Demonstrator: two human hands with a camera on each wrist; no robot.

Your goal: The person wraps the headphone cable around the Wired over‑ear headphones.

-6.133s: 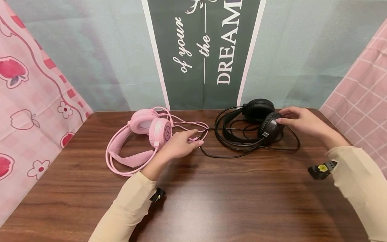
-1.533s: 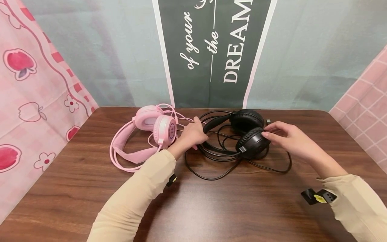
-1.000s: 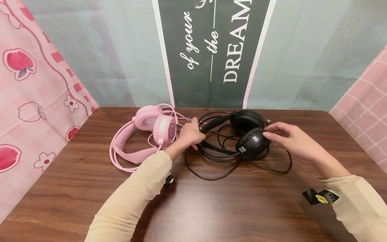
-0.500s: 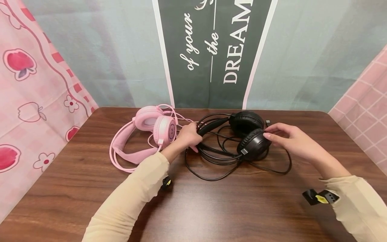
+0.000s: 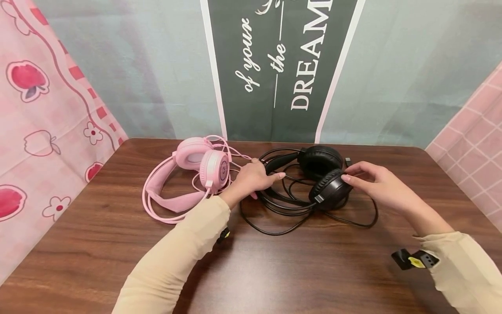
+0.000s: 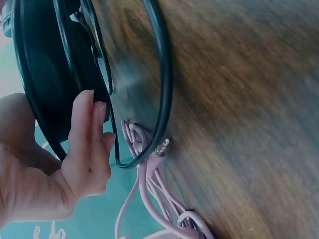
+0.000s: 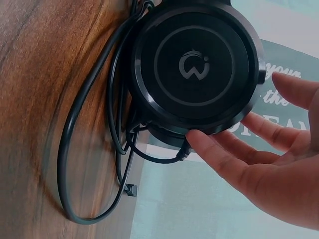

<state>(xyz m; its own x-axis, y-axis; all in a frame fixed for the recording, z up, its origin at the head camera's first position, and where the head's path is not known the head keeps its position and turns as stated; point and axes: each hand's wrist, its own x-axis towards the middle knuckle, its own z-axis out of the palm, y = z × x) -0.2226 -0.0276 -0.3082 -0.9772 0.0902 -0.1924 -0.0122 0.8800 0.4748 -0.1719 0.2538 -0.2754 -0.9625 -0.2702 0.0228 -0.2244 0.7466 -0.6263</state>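
A pair of black headphones (image 5: 331, 187) lies on its side on the table, its cable looped beneath. My left hand (image 5: 251, 176) is at the curve of the headband (image 6: 55, 74), fingers on one side and thumb on the other. In the head view that thumb sticks out to the right over the band. My right hand (image 5: 378, 183) holds the rim of the nearer ear cup (image 7: 194, 64) between thumb and fingertips. Pink headphones (image 5: 213, 170) lie left of the left hand, and their pink audio plug (image 6: 156, 158) shows below its fingers.
The wooden table (image 5: 266, 270) ends at a grey-green cloth backdrop (image 5: 157, 87) with white lettering. A black USB plug (image 5: 347, 162) lies behind the right hand. Black cable (image 5: 274, 234) loops toward the front. Patterned pink cloth hangs at both sides.
Since the oldest frame the black headphones have shifted left, and my left hand has gone from the pink cable to their headband. Just now its thumb has swung out rightward.
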